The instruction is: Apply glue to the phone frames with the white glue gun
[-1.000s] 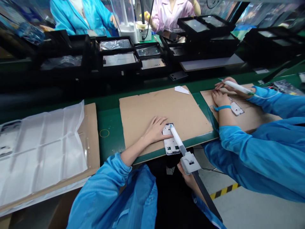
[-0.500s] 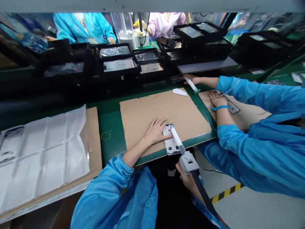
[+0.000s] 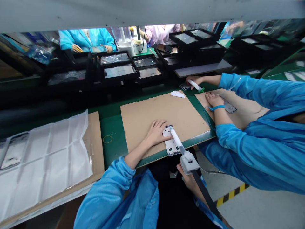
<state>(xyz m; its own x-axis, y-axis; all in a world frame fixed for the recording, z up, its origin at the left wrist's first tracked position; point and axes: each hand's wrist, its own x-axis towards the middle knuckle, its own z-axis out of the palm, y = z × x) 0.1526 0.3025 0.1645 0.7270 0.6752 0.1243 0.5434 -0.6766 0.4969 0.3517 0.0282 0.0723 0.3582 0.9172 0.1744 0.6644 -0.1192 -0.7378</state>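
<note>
A white phone frame (image 3: 170, 144) lies on a brown cardboard sheet (image 3: 164, 111) near the table's front edge. My left hand (image 3: 156, 132) rests flat on the cardboard with its fingers pressing the frame's left side. My right hand (image 3: 188, 180), mostly hidden under the tool's body, grips a white dispensing tool (image 3: 183, 152). The tool's tip touches the top of the frame.
A co-worker in blue at the right reaches a hand (image 3: 193, 81) with a white pen tool toward the black trays (image 3: 119, 68) behind the green table. White plastic sheeting (image 3: 45, 156) covers cardboard at the left. Two more people sit beyond the trays.
My hands and the tool have stayed on the frame. The co-worker's hand with the pen tool swung from their own cardboard out toward the trays. The view has tilted downward.
</note>
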